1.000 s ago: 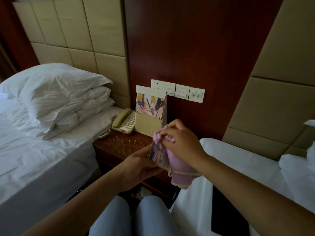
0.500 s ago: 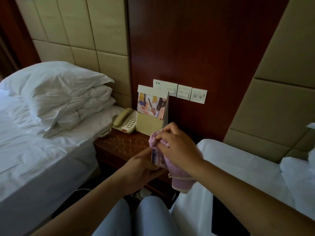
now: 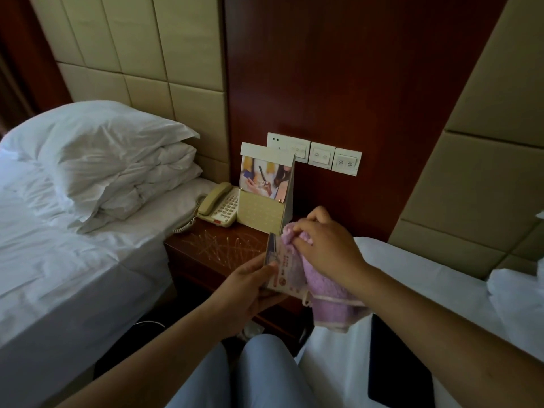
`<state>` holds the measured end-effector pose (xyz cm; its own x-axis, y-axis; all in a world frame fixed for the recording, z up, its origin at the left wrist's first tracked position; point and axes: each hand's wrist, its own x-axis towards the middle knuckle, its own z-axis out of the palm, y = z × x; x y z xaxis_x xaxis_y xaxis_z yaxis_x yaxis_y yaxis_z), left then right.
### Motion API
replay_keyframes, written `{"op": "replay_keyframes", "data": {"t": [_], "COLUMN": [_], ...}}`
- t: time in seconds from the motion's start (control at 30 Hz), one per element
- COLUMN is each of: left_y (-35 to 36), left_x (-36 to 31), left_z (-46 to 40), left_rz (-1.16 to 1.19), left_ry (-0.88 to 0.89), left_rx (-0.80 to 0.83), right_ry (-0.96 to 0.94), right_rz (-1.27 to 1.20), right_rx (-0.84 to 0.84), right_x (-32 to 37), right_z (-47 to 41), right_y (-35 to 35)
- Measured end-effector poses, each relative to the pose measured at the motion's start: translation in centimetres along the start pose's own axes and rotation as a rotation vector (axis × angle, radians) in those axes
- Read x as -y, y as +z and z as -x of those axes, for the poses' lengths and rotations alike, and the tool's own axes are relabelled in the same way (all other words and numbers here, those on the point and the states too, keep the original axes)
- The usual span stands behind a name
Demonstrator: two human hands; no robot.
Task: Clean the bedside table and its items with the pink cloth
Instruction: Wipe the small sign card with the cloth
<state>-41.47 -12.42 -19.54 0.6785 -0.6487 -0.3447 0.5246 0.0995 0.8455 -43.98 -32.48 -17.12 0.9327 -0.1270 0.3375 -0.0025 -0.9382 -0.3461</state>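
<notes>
While your left hand [image 3: 250, 285] pinches the printed card [image 3: 284, 270] just in front of the bedside table [image 3: 217, 248], your right hand [image 3: 326, 245] grips the pink cloth [image 3: 326, 301] bunched against it, mid-wipe. Next, likely return it beside the telephone [image 3: 219, 206].

Bare tabletop [image 3: 217, 245] before phone [image 3: 219, 207] (calendar [image 3: 265, 198] alongside)

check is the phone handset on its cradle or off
On its cradle: the handset lies along the left side of the phone, beside the keypad.
</notes>
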Motion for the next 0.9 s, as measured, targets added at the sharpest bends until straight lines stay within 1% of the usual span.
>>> {"op": "replay_keyframes", "data": {"t": [0.13, 0.17, 0.23, 0.33, 0.4, 0.43, 0.53, 0.6, 0.67, 0.73, 0.83, 0.9], "left_y": [0.0, -0.4, -0.9, -1.1, -0.5, -0.2, -0.1, -0.3, -0.5, -0.5, -1.1, -1.5], "left_x": [-1.0, -1.1, -1.1, -0.3, 0.2, 0.3, 0.7, 0.9, 1.1, 0.8, 0.1, -0.3], "left_z": [-0.2, -0.2, 0.0, 0.3, 0.1, 0.0, -0.5, -0.7, -0.8, -0.7, -0.9, -0.8], "left_rz": [0.012, 0.009, 0.006, -0.01, -0.006, 0.002, 0.023, 0.021, 0.025, 0.037, 0.065, 0.069], "left_ry": [0.034, 0.04, 0.04, 0.044, 0.052, 0.063, 0.099, 0.104, 0.107, 0.118, 0.138, 0.145], "left_rx": [-0.015, -0.027, -0.037, -0.061, -0.075, -0.085, -0.129, -0.147, -0.158, -0.163, -0.204, -0.227], "right_ry": [-0.159, -0.195, -0.208, -0.094, 0.045, 0.084, 0.155, 0.175, 0.136, 0.078, -0.058, -0.105], "right_rz": [0.071, 0.077, 0.038, 0.051, 0.003, -0.02, -0.033, -0.061, -0.058, -0.063, -0.049, 0.029], "right_rx": [-0.031, -0.011, 0.069, 0.191, 0.177, 0.176, 0.249, 0.239, 0.151, 0.113, 0.185, 0.225], "right_x": [2.4, 2.5, 1.8, -0.1, -0.9, -1.1, -1.1, -1.6, -1.8, -1.2, -0.1, -0.3], "right_z": [1.9, 2.6, 3.1, 2.0, 1.2, 1.0, 1.3, 1.8, 2.2, 2.9, 4.7, 5.4], "right_y": [2.0, 2.6, 2.6, 1.9, 1.9, 2.4, 4.5, 5.8, 6.5, 6.4, 6.0, 5.3]}}
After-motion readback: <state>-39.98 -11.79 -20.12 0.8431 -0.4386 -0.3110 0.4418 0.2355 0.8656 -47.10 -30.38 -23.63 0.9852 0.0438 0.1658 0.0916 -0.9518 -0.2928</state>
